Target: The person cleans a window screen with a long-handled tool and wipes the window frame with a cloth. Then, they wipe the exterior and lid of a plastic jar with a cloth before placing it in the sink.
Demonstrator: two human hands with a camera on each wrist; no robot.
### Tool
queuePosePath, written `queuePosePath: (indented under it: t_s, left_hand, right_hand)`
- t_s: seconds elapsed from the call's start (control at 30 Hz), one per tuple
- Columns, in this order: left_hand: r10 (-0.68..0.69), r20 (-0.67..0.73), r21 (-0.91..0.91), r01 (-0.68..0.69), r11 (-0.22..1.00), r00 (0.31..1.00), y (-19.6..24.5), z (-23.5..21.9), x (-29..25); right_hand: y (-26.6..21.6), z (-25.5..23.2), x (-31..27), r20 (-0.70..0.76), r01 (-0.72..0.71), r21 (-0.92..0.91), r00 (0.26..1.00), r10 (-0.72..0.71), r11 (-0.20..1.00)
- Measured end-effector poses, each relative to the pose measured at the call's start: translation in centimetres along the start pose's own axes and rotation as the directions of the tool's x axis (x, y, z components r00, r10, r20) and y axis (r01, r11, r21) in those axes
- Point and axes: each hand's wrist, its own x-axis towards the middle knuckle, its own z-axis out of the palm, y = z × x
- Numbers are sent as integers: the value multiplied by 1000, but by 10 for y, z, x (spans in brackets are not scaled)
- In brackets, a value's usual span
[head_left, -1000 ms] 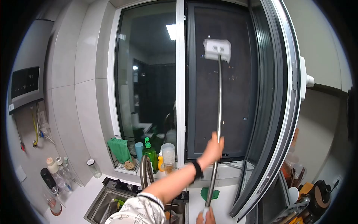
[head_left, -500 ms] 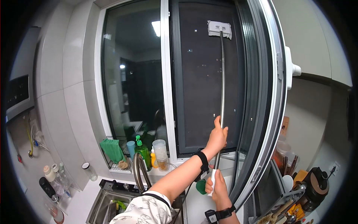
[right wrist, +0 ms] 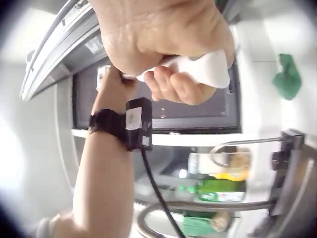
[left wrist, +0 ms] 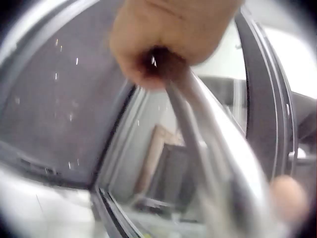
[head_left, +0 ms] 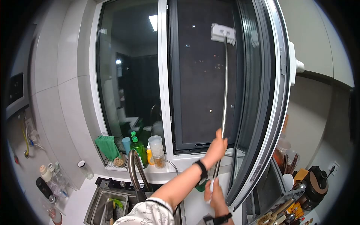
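Observation:
A white flat mop head (head_left: 223, 33) lies against the upper part of the dark window panel (head_left: 198, 93), near its right side. From it a long metal pole (head_left: 225, 86) runs down to a white handle (right wrist: 210, 69). My left hand (head_left: 217, 148) grips the pole partway down; the left wrist view shows that hand (left wrist: 173, 25) wrapped round the metal tube (left wrist: 218, 134). Lower down, my right hand (head_left: 216, 197) holds the white handle, its fingers (right wrist: 181, 88) curled round it in the right wrist view.
An open window sash (head_left: 277, 93) stands at the right. Below left are the faucet (head_left: 134, 168), sink (head_left: 95, 202) and, along the sill, a green bottle (head_left: 138, 150) and a clear cup (head_left: 156, 150). A dish rack (head_left: 287, 198) and a black-brown appliance (head_left: 315, 191) fill the lower right.
Since a second ago the mop head has moved up and to the right on the panel. My right hand has come up closer to my left, both keeping hold. The head view has shifted.

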Motion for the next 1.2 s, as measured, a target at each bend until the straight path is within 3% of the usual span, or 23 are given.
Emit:
queuePosePath:
  t_s: [0.03, 0.1, 0.13, 0.2, 0.23, 0.3, 0.33, 0.37, 0.4, 0.43, 0.5, 0.6, 0.67, 0.73, 0.83, 0.87, 0.9, 0.93, 0.97, 1.07, 1.1, 1.13, 1.2]
  left_hand:
    - [59, -28, -20, -59, 998, 998, -2, 2, 22]
    - [-85, 53, -47, 88, 995, 995, 11, -4, 28]
    - [-80, 32, -59, 81, 995, 996, 7, 0, 19]
    - [-64, -7, -31, 64, 997, 998, -12, 17, -22]
    - [-201, 117, -1, 202, 979, 973, -10, 14, -50]
    - [-232, 157, 20, 232, 973, 960, -25, 21, -109]
    - [-235, 151, 53, 230, 972, 960, -34, 26, -136]
    - [-245, 152, 50, 240, 969, 957, -34, 25, -141]
    - [-273, 190, 59, 267, 962, 943, -35, 23, -144]
    - [-300, 228, 69, 292, 954, 926, -35, 22, -145]
    - [-217, 138, 63, 210, 976, 966, -36, 23, -121]
    - [-145, 40, 0, 145, 989, 989, -18, 14, -37]
    - [-106, 7, 77, 106, 991, 994, -13, 8, -8]
    - [-122, 9, 56, 121, 991, 993, -19, 9, -22]
    - [-259, 120, 68, 252, 965, 958, -35, 10, -93]
    - [-355, 174, 97, 342, 935, 919, -33, 7, -124]
    - [-355, 215, 107, 339, 935, 910, -41, 8, -158]
    - [-337, 222, 84, 327, 941, 915, -43, 6, -188]
    - [-344, 219, 86, 333, 939, 913, -43, 4, -200]
    - [-363, 283, 120, 343, 932, 888, -41, -3, -206]
    - [-372, 292, 123, 351, 928, 881, -41, -5, -205]
    - [-311, 239, 102, 294, 950, 920, -42, -3, -198]
    - [-242, 184, 82, 230, 970, 953, -44, -6, -166]
  right_hand:
    - [-18, 7, 5, 24, 31, 1, 999, -31, 1000]
    - [-16, 3, 8, 19, 4, 24, 1000, -5, 1000]
    - [-15, 0, 10, 18, -23, 49, 1000, 22, 999]
    - [28, -20, -4, -66, -68, -3, 996, 67, 998]
    - [55, -27, -17, -136, -97, -46, 987, 90, 994]
    - [136, -71, -37, -209, -182, -10, 962, 176, 983]
    - [145, -55, -63, -186, -87, -107, 980, 66, 990]
    - [169, -62, -72, -253, -156, 18, 955, 155, 988]
    - [183, -75, -64, -211, -168, 79, 961, 181, 983]
    - [187, -83, -60, -166, -181, 140, 965, 203, 973]
    - [134, -58, -44, -221, -122, -150, 971, 87, 981]
    - [48, -28, 1, -110, -94, -58, 990, 87, 994]
    - [27, -15, 8, -30, -48, -61, 998, 47, 997]
    - [30, -10, 9, 2, -63, 6, 998, 63, 998]
    - [105, -29, -33, -113, -136, -155, 986, 119, 979]
    - [136, -33, -54, -116, -117, -121, 988, 103, 986]
    - [189, -46, -67, -196, -162, 39, 966, 167, 986]
    - [219, -54, -96, -138, -209, 113, 965, 223, 971]
    - [227, -55, -119, -96, -282, -35, 956, 277, 959]
    - [206, -38, -123, -72, -243, -49, 968, 239, 969]
    - [204, -40, -117, 10, -301, 136, 953, 302, 944]
    - [199, -41, -104, 106, -350, 305, 937, 334, 886]
    - [175, -29, -73, 114, -268, 218, 962, 249, 938]
